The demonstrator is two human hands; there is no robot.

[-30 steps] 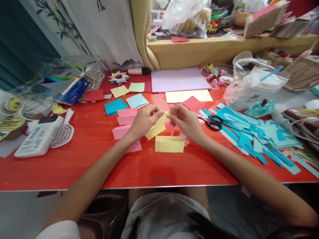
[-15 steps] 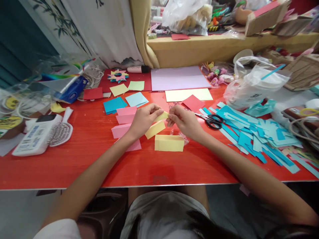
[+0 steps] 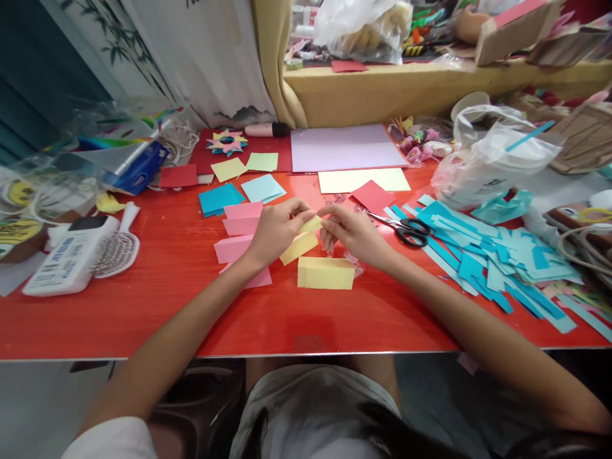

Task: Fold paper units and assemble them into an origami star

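Between both hands is a small piece of yellow paper (image 3: 312, 224), partly covered by the fingers. My left hand (image 3: 282, 228) pinches its left side, and my right hand (image 3: 351, 231) has its fingertips closed on the right end. Just below, a folded yellow paper (image 3: 299, 247) lies on the table, and another creased yellow paper (image 3: 326, 273) sits nearer the front edge. Folded pink papers (image 3: 234, 248) lie left of my left hand, partly behind the forearm. Black-handled scissors (image 3: 412, 232) rest right of my right hand beside a red paper square (image 3: 371, 197).
Blue paper strips (image 3: 497, 248) are heaped on the right of the red table (image 3: 157, 312). A hairbrush (image 3: 116, 254) and a white bottle (image 3: 71, 258) lie left. At the back are a paper star ring (image 3: 227, 143), a lilac sheet (image 3: 347, 148) and blue squares (image 3: 220, 199).
The fingers of my right hand have shifted slightly on the yellow paper, the lower ones now more extended. Both hands stay in the same place; the view has moved a little.
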